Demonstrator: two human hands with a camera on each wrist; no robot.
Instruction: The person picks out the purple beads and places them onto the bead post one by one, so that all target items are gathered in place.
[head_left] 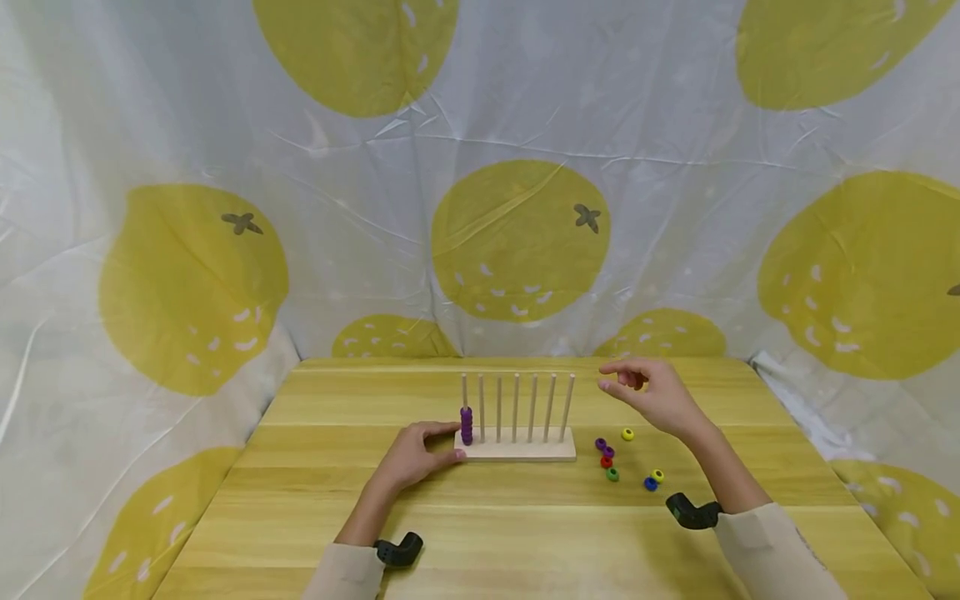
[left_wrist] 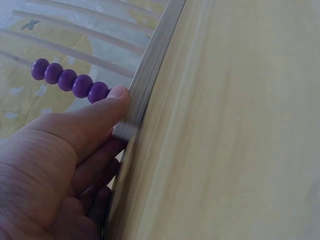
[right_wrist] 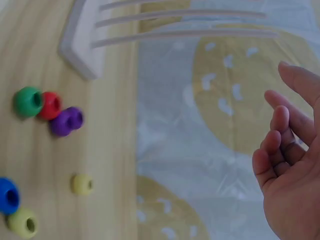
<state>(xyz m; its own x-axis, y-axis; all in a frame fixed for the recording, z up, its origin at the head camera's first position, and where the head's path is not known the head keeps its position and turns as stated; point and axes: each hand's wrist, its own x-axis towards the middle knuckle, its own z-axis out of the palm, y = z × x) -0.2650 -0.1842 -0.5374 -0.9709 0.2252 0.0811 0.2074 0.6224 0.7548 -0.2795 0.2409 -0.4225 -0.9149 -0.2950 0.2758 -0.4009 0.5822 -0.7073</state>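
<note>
A pale wooden peg rack (head_left: 517, 450) stands on the table, its row of upright rods rising from a flat base. Several purple beads (head_left: 467, 426) are stacked on the leftmost rod; the other rods carry none. My left hand (head_left: 412, 454) holds the left end of the base, thumb in front and fingers behind; the thumb (left_wrist: 107, 107) shows close by the lowest bead. Raised above the table to the right of the rack is my right hand (head_left: 651, 396), its fingers loosely bent with nothing between them, as the right wrist view also shows.
Loose beads lie right of the rack: two purple beads (right_wrist: 65, 122), a red bead (right_wrist: 50, 105), a green bead (right_wrist: 28, 101), a blue bead (head_left: 650, 483) touching a yellow bead (head_left: 657, 476), and another yellow bead (head_left: 627, 434) apart. A lemon-print curtain (head_left: 517, 150) hangs behind the table (head_left: 525, 542).
</note>
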